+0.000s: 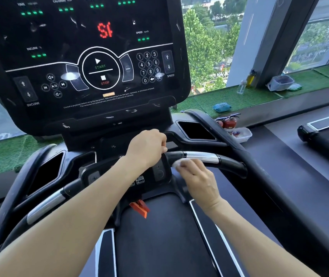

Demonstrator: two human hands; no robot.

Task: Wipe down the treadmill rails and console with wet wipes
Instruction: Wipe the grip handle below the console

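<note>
Scanning from the left: a silver-banded left handrail (45,204), then the big black console (83,56) up top, lit with green dashes and a red readout. An orange safety clip (139,209) hangs below the middle panel. The left hand (146,148) reaches across, fingers curled round the inner end of the right handrail (205,157). Just beside it, the right hand (197,179) pinches a white wet wipe (181,163) against that rail's underside. Further right, a blue wipes pack (222,107) lies on the green ledge (259,96).

Console (83,56) glossy black plastic; rail (201,157) polished metal; wipe (181,163) soft white.
</note>
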